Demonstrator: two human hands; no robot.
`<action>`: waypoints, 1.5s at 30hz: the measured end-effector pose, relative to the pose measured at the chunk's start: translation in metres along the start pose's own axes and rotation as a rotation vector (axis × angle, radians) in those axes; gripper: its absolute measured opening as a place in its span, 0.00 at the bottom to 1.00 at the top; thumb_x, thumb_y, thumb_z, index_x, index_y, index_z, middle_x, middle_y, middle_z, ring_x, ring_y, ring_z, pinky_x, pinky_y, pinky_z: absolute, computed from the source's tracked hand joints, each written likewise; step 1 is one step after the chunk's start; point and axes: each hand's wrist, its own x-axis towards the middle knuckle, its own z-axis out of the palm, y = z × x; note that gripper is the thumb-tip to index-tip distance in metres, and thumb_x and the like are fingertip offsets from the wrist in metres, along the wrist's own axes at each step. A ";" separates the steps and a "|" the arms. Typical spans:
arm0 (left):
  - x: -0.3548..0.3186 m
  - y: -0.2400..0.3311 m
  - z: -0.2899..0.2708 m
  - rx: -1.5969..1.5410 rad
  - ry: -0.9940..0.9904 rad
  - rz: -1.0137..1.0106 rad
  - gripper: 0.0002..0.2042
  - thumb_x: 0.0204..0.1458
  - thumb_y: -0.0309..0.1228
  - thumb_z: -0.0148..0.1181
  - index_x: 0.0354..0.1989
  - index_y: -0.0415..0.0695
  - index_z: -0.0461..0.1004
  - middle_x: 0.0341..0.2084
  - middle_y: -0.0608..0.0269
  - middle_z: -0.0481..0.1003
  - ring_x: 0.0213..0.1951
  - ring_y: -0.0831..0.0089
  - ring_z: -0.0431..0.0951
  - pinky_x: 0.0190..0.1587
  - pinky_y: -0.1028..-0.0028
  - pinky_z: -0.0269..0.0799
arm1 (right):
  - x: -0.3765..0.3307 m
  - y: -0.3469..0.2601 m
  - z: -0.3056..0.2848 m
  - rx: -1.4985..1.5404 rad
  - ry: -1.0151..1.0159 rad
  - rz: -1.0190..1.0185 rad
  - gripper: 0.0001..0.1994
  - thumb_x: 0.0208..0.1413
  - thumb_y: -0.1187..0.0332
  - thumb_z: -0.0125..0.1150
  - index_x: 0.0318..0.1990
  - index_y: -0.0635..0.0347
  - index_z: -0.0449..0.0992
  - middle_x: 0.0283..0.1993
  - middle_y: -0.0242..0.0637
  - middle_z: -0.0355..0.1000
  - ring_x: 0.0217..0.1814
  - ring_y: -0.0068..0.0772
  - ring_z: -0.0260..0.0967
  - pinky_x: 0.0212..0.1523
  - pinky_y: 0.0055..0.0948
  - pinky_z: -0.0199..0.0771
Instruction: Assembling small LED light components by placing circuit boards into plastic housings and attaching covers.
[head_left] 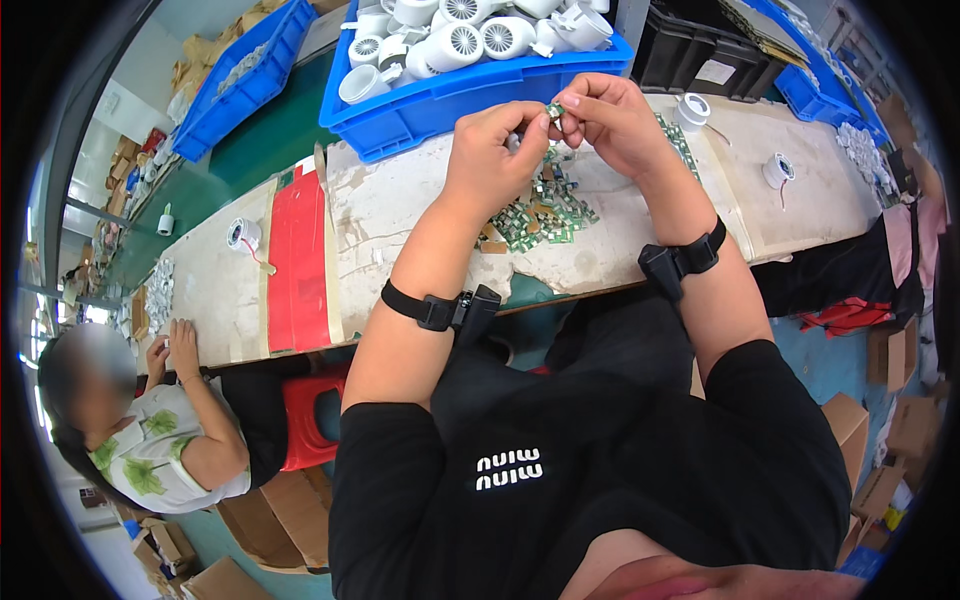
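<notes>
My left hand (495, 150) and my right hand (608, 118) are raised together above the worn white table (400, 215). Between their fingertips they pinch a small green circuit board (555, 108). Right below the hands lies a heap of several small green circuit boards (540, 215) on the table. Both wrists carry black straps with a small black device.
A blue crate (470, 90) of white round fan housings stands behind the hands. A black bin (700, 60) sits at the back right. White spools (778, 170) lie on the table right and left. A co-worker (150, 440) sits at the left with hands on the table. Cardboard boxes cover the floor.
</notes>
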 end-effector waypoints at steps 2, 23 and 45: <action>0.001 0.000 0.001 -0.008 -0.019 0.013 0.05 0.57 0.25 0.63 0.35 0.36 0.82 0.27 0.57 0.83 0.27 0.72 0.83 0.31 0.75 0.76 | -0.002 -0.001 -0.001 -0.047 0.026 -0.016 0.07 0.64 0.69 0.64 0.37 0.63 0.80 0.32 0.34 0.78 0.31 0.22 0.75 0.33 0.22 0.76; 0.001 0.004 -0.014 0.061 -0.017 -0.215 0.06 0.54 0.26 0.63 0.29 0.36 0.81 0.19 0.59 0.80 0.22 0.77 0.78 0.29 0.75 0.72 | 0.000 -0.007 0.009 -0.412 0.012 -0.054 0.10 0.58 0.64 0.72 0.38 0.62 0.83 0.27 0.25 0.75 0.25 0.12 0.67 0.26 0.17 0.66; -0.056 -0.027 -0.187 0.991 -0.018 -0.118 0.14 0.54 0.28 0.63 0.49 0.38 0.77 0.47 0.45 0.78 0.49 0.53 0.80 0.52 0.57 0.75 | -0.043 -0.056 -0.096 -1.546 1.218 -0.275 0.24 0.51 0.59 0.70 0.52 0.62 0.72 0.53 0.54 0.72 0.48 0.55 0.78 0.48 0.47 0.79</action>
